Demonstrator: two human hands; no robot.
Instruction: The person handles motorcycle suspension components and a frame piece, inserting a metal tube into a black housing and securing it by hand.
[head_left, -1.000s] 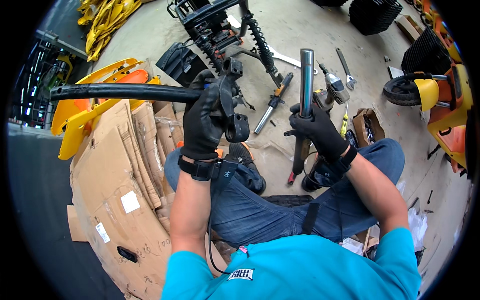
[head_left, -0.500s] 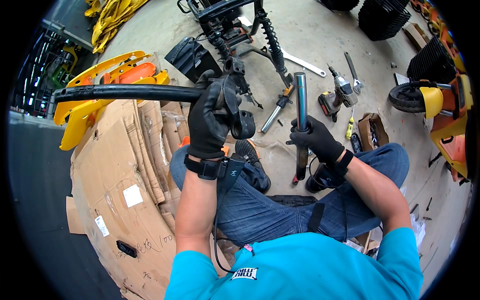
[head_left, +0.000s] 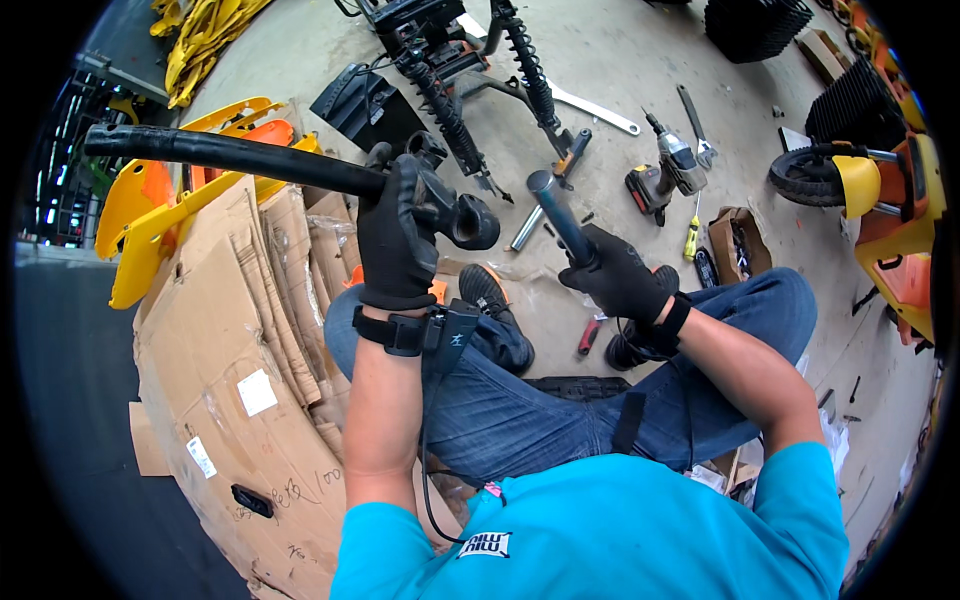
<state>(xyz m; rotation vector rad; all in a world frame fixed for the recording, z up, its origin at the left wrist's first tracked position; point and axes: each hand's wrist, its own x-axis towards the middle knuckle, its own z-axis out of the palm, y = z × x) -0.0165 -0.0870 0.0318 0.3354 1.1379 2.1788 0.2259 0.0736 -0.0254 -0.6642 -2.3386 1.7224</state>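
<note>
The black handlebar (head_left: 230,157) is the biggest piece in hand — its long axis runs nearly level, grip end pointing to the person's left, clamp end held up over the knees by the gloved left hand (head_left: 398,235), closed round it. The right hand (head_left: 620,275) is wrapped about a grey steel tube (head_left: 560,215), tilted up and leftward toward that clamp. It looks like a fitting step: next the tube's tip must line up squarely with the clamp bore.

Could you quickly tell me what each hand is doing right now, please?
Left hand: closed around the black handlebar assembly.
Right hand: closed around the grey metal tube.
</note>
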